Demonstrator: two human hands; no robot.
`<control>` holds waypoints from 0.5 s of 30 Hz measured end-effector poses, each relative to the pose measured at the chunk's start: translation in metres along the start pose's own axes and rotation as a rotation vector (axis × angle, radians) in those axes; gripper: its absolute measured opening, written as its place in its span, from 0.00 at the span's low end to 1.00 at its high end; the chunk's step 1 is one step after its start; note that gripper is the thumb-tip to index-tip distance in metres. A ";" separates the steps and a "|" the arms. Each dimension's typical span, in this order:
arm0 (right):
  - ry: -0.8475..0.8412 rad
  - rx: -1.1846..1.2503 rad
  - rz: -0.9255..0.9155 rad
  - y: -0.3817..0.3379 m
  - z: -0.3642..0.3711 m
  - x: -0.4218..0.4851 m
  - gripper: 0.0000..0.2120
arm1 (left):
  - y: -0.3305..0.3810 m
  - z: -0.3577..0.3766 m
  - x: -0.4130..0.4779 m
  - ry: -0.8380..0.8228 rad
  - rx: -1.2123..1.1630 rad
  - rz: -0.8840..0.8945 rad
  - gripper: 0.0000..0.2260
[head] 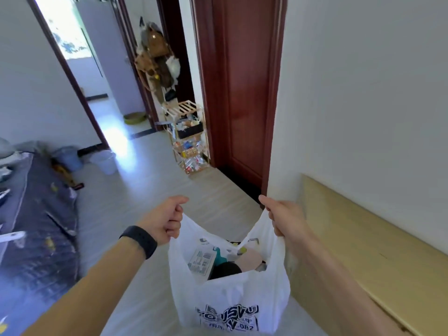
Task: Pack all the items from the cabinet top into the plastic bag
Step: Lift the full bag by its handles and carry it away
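Both fists are clamped tight on the handles: the left hand (pixel 167 220), with a black band (pixel 140 240) on its wrist, has one loop bunched in its curled fingers, and the right hand (pixel 282 218) pinches the other loop and pulls it outward. Between them hangs the white thin plastic shopping bag with dark blue lettering (pixel 228 294), clear of the floor, mouth stretched wide open. Down inside you can see a flat printed box (pixel 202 261) standing on edge at the left, a round black object (pixel 226 269) beside it, something pale pink (pixel 252 260) behind, and a bit of teal. What each one is, I can't tell.

Just to the right runs a pale yellow wooden surface (pixel 358 241) along the white wall, quite possibly the cabinet top, and the stretch in view is bare. So the packing looks close to finished, if not done.

Risks now: that film is thin and the load looks bulky. The box corner presses toward the side wall and could puncture it if the bag swings. Pulling the handles further apart could stretch or tear a loop, and a loose pinch on the right side would tip everything out.

Beyond the bag, pale floor tiles, then a dark red wooden door (pixel 242 88), a small slatted wooden rack full of clutter (pixel 189 134), and a bright doorway at the far left.
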State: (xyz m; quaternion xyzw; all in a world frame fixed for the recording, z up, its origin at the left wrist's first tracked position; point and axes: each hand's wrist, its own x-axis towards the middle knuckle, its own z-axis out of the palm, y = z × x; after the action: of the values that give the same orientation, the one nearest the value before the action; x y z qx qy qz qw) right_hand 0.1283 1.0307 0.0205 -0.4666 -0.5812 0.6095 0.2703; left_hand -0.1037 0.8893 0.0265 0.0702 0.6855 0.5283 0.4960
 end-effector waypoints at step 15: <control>-0.068 0.048 -0.031 -0.072 0.243 0.107 0.19 | 0.114 -0.212 0.087 0.045 -0.087 0.086 0.16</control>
State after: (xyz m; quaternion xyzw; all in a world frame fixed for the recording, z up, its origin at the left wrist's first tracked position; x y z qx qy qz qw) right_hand -0.1460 1.0255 0.0351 -0.4299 -0.5824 0.6344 0.2712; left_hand -0.3554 0.8540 0.0539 0.0662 0.6693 0.5798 0.4599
